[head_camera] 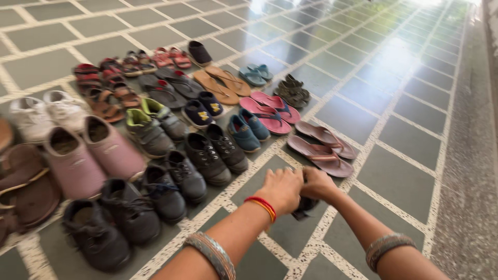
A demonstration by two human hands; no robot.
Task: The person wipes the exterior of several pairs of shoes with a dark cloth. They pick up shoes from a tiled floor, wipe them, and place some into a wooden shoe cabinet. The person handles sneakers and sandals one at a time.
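Observation:
My left hand (282,187) and my right hand (316,184) meet low over the tiled floor, both closed around a small dark shoe (303,207) that is mostly hidden beneath them. The left wrist carries red and yellow threads and a metal bangle; the right forearm wears a bangle too. Just beyond my hands lies a pair of brown-pink flip-flops (321,148). To the left of my hands stand black lace-up shoes (215,153).
Rows of footwear cover the floor at the left: pink shoes (93,155), black shoes (129,212), white sneakers (46,114), blue shoes (249,132), pink flip-flops (270,111), tan flip-flops (223,82), several sandals. Green tiles (404,124) stretch right; a speckled stone strip (467,171) borders them.

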